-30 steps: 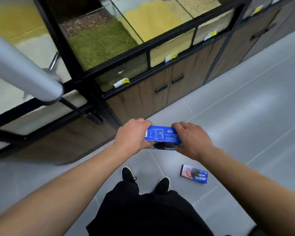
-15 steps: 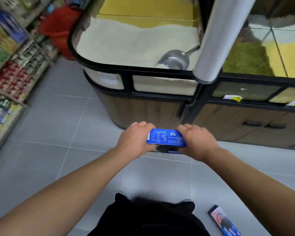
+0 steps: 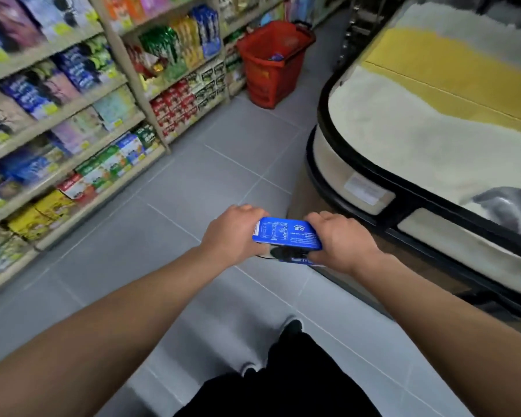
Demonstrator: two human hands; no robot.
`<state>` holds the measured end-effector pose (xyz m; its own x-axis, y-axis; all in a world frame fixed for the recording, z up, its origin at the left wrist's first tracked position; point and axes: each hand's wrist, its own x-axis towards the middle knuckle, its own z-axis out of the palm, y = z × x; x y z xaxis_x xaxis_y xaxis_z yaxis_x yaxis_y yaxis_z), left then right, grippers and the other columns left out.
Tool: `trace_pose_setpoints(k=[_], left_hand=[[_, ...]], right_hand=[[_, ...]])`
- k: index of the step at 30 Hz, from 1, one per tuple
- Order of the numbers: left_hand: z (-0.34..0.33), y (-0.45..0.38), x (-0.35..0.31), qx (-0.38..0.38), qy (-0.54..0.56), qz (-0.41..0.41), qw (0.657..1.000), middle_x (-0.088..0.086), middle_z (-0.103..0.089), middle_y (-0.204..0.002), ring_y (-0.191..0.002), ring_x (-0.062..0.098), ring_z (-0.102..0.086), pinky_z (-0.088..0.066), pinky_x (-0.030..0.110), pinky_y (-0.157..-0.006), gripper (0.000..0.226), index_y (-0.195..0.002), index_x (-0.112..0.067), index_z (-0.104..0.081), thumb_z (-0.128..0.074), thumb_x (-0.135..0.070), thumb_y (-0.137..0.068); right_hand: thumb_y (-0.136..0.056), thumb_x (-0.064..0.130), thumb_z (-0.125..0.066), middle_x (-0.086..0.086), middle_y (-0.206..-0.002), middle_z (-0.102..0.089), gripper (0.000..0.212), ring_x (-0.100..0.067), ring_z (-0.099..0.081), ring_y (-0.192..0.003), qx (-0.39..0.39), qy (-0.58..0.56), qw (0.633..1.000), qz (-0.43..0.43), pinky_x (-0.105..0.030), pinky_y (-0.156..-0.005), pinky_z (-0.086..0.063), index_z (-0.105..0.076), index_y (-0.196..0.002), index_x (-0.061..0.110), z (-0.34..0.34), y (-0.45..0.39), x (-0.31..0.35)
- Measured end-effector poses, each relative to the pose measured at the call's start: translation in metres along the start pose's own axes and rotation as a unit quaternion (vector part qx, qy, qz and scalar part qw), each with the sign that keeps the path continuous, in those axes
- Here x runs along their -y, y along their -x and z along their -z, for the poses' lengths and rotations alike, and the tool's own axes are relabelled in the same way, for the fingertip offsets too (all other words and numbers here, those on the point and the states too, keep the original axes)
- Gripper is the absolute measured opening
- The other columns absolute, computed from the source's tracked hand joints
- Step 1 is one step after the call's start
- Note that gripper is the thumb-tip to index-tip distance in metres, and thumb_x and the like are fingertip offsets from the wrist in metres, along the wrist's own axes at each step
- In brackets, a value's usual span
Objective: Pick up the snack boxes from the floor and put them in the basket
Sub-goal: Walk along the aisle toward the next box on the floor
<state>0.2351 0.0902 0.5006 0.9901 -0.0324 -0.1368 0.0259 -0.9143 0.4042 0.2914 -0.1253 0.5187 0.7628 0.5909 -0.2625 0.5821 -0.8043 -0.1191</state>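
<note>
I've turned left: basket now in view, far down the aisle. My left hand and right hand each grip an end of the boxes. Carry next.

I'm looking down at two bare forearms with no sleeves, watch or rings, ending in the left hand and right hand. Below them are black trousers and a black shoe with a white sole edge.
</note>
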Motion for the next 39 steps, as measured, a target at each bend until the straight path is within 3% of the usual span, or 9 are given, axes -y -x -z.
trace_pose_setpoints(k=[5,10,19,25,31,39], left_hand=[[0.029,-0.047,0.071,-0.009,0.012,0.059,0.998,-0.005,-0.058,-0.102,-0.1,0.021,-0.054,-0.052,0.04,-0.081,0.049,-0.111,-0.033,-0.057,-0.071,-0.039,-0.065],[0.067,-0.118,0.145,-0.02,-0.007,0.099,0.995,-0.001,-0.06,-0.103,-0.1,0.022,-0.055,-0.052,0.038,-0.08,0.047,-0.112,-0.027,-0.058,-0.072,-0.036,-0.068],[0.149,-0.272,0.239,-0.02,-0.008,0.119,0.993,-0.004,-0.06,-0.104,-0.1,0.017,-0.054,-0.048,0.033,-0.074,0.049,-0.114,-0.028,-0.057,-0.075,-0.038,-0.069],[0.179,-0.391,0.284,-0.016,0.014,0.084,0.996,0.001,-0.062,-0.099,-0.094,0.021,-0.058,-0.052,0.038,-0.078,0.047,-0.109,-0.022,-0.061,-0.076,-0.034,-0.066],[0.217,-0.536,0.34,-0.043,0.016,0.047,0.998,0.002,-0.063,-0.103,-0.095,0.018,-0.057,-0.045,0.027,-0.073,0.049,-0.113,-0.021,-0.062,-0.078,-0.031,-0.068],[0.261,-0.72,0.381,-0.011,0.025,-0.03,0.999,-0.001,-0.066,-0.095,-0.086,0.019,-0.061,-0.047,0.028,-0.068,0.052,-0.109,-0.025,-0.064,-0.079,-0.031,-0.06]], right_hand=[[-0.077,0.042,-0.066,-0.001,-0.111,-0.057,0.047,-0.027,-0.058,-0.1,0.006,0.033,0.998,0.056,-0.034,-0.076,-0.041,-0.047,-0.116,0.024,0.015,-0.105,0.024],[-0.076,0.041,-0.067,-0.001,-0.108,-0.06,0.046,-0.026,-0.06,-0.096,0.005,0.019,0.995,0.093,-0.038,-0.079,-0.052,-0.045,-0.113,0.026,0.031,-0.231,0.041],[-0.079,0.044,-0.068,0.0,-0.111,-0.059,0.049,-0.022,-0.06,-0.099,0.008,0.017,0.991,0.135,-0.036,-0.082,-0.047,-0.047,-0.119,0.026,0.099,-0.434,0.038],[-0.077,0.043,-0.068,0.001,-0.108,-0.057,0.05,-0.022,-0.06,-0.098,0.025,0.02,0.992,0.119,-0.036,-0.08,-0.047,-0.047,-0.119,0.026,0.134,-0.547,0.006],[-0.079,0.046,-0.067,-0.001,-0.107,-0.058,0.048,-0.022,-0.059,-0.094,0.021,0.013,0.997,0.076,-0.035,-0.079,-0.049,-0.049,-0.117,0.024,0.18,-0.678,-0.024],[-0.08,0.047,-0.068,0.0,-0.112,-0.057,0.05,-0.025,-0.059,-0.099,0.024,-0.008,1.0,-0.016,-0.032,-0.076,-0.04,-0.047,-0.12,0.025,0.23,-0.813,-0.081]])
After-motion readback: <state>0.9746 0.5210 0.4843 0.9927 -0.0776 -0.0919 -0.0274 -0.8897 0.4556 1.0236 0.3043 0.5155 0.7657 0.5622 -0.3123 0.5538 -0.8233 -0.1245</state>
